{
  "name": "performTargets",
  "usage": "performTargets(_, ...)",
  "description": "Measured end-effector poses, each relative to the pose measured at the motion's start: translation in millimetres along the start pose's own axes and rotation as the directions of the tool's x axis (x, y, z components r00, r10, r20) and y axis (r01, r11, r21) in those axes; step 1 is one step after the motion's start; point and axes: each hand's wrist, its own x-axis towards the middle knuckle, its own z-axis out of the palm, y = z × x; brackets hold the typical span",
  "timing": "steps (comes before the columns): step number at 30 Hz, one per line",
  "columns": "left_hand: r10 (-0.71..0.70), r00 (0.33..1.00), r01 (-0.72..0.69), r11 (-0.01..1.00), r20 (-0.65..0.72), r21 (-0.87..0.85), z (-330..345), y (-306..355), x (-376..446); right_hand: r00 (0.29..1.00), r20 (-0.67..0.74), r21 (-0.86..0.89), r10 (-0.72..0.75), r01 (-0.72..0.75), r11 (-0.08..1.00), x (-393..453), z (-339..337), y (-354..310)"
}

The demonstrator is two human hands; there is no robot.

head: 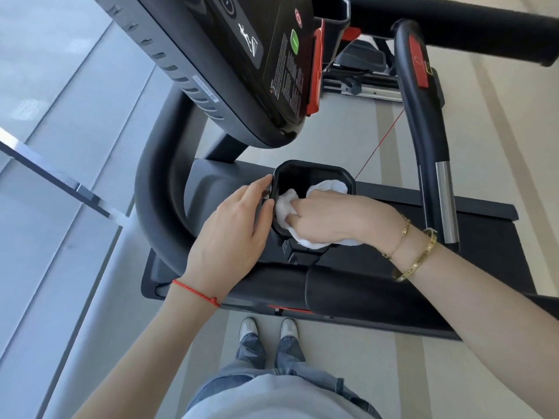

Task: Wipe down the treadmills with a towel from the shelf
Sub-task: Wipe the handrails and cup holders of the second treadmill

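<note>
A black treadmill (163, 176) fills the middle of the view, its console (242, 71) tilted above. Below the console sits a black cup holder (314, 172) with an angular rim. My right hand (329, 219) grips a white towel (286, 207) and presses it into the cup holder's near side; towel ends stick out above and below the hand. My left hand (233, 228) holds the cup holder's left rim, thumb at the edge and fingers curled round its outer wall.
A curved black handrail (420, 116) with a red tag and a steel sensor strip stands to the right. A thin red safety cord (381, 143) runs from the console down. A glass wall and pale floor lie left. My feet (269, 328) stand just behind the treadmill frame.
</note>
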Motion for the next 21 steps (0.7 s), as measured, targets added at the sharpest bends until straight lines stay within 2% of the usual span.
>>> performTargets(4,0.012,1.0,-0.012,1.0,0.003,0.008,0.7,-1.6,0.3,0.995,-0.049,-0.077,-0.082,0.079,0.994,-6.5,3.9,4.8)
performTargets(6,0.017,1.0,-0.017,1.0,0.001,0.01,1.0,-2.8,0.3,0.983,-0.168,-0.088,-0.073,0.059,0.994,-9.6,7.5,5.6)
performTargets(9,0.014,1.0,-0.014,1.0,-0.006,0.01,2.9,-4.4,0.2,0.935,-0.345,0.021,-0.088,0.101,0.995,-22.0,17.0,10.8)
performTargets(11,0.017,1.0,-0.017,1.0,-0.009,-0.003,3.9,-4.2,0.4,0.911,-0.402,0.194,-0.095,0.187,0.963,-40.5,20.1,12.4)
performTargets(13,0.016,1.0,-0.017,1.0,-0.014,-0.015,4.3,-4.6,1.1,0.92,-0.381,0.317,-0.088,0.219,0.923,-51.4,21.8,12.5)
performTargets(18,0.028,1.0,-0.028,0.999,-0.002,-0.039,3.7,-4.8,0.9,0.991,-0.088,0.51,-0.105,0.135,0.849,-34.1,3.4,9.0)
performTargets(21,0.036,0.999,-0.036,0.999,-0.009,-0.038,4.2,-6.3,0.3,0.996,0.043,0.439,-0.081,0.053,0.897,-18.9,-5.9,4.3)
